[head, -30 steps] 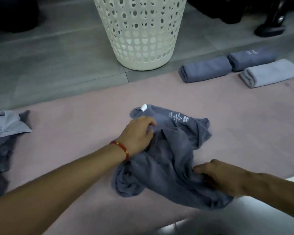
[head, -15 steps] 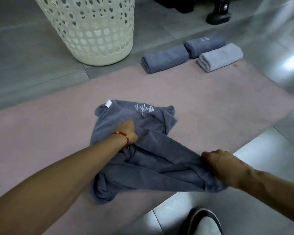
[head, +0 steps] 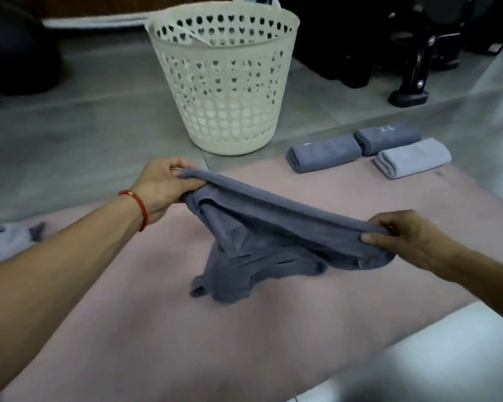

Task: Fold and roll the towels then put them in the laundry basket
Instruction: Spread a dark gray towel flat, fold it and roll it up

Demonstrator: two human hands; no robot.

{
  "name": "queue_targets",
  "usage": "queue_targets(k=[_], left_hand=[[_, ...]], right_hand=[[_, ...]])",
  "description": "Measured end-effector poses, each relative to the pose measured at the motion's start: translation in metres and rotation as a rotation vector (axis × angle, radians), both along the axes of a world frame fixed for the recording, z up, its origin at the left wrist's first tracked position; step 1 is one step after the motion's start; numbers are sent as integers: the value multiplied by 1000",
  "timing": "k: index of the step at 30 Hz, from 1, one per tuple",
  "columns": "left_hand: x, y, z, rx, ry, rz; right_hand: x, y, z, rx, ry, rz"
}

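A dark grey-blue towel [head: 262, 239] hangs stretched between my hands above the pink mat [head: 317, 323]. My left hand [head: 164, 187], with a red bracelet at the wrist, pinches one end of its top edge. My right hand [head: 404, 236] pinches the other end. The towel's lower part droops in crumpled folds onto the mat. A cream perforated laundry basket [head: 224, 91] stands upright on the grey floor beyond the mat. Three rolled towels lie at the mat's far right: two dark ones [head: 325, 152] [head: 389, 137] and a light one [head: 413, 158].
More crumpled cloth [head: 9, 242] lies at the mat's left edge. Dark furniture legs and a black stand [head: 413, 82] are at the back right. A white surface [head: 436, 352] shows at the bottom right corner. Grey tiled floor surrounds the mat.
Both hands have lifted the towel off the mat and pulled its top edge taut between them. Before, it lay bunched on the mat under my hands. The view has tilted up.
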State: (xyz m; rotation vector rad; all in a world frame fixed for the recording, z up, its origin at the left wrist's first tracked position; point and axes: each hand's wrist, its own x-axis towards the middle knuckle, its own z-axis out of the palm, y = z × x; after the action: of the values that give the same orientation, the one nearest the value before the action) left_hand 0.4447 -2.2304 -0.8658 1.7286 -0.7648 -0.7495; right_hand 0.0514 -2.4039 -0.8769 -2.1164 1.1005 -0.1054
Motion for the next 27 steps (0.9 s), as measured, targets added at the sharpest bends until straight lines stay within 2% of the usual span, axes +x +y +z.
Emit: queue_targets(k=[4, 9, 13, 18, 23, 27], left_hand=[[42, 20, 63, -17, 109, -88], [72, 44, 145, -161, 292, -280], [84, 50, 209, -320, 320, -205], [98, 48, 294, -488, 95, 112], [116, 63, 395, -629, -237, 380], [137, 87, 467, -642, -436, 503]], right_hand=[[39, -21, 40, -41, -157, -84], [88, -41, 118, -127, -326, -280], [117, -34, 196, -123, -473, -384], [150, -32, 282, 172, -739, -281], [194, -17, 358, 240, -974, -149], [234, -2, 414, 211, -1181, -99]])
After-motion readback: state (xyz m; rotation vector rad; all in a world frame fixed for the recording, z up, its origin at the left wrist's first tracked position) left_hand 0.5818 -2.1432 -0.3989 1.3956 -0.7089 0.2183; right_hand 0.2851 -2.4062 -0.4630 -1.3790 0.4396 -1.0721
